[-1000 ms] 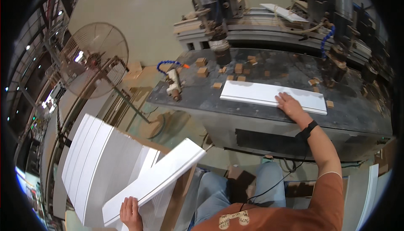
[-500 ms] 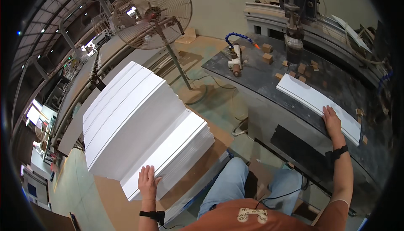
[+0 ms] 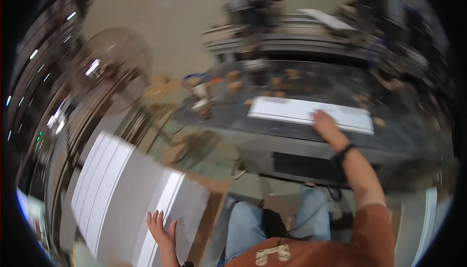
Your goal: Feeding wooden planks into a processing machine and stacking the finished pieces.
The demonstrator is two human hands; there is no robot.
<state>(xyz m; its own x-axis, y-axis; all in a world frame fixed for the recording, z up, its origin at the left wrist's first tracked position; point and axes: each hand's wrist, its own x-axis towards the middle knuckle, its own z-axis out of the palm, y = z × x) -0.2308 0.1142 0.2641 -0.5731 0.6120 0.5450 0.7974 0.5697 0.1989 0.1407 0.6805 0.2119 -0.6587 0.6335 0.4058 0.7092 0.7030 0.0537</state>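
The picture is blurred by motion. My right hand [image 3: 325, 124] lies flat on a long white panel [image 3: 292, 110] that rests on a dark metal worktable [image 3: 301, 138] in front of me. My left hand [image 3: 161, 229] is spread open on top of a stack of white panels [image 3: 114, 189] at my lower left, fingers apart, gripping nothing. I sit with my knees in blue trousers between stack and table.
A standing fan [image 3: 116, 59] is at the left behind the stack. Small wooden blocks [image 3: 232, 86] and a blue-hosed tool [image 3: 197, 91] lie on the table. Machinery [image 3: 292, 33] stands along the table's far side. A white strip [image 3: 429, 218] leans at the lower right.
The view has swung back toward the table and blurred. My left hand now rests flat on the stack instead of on a raised panel. My right hand stays on the table's panel.
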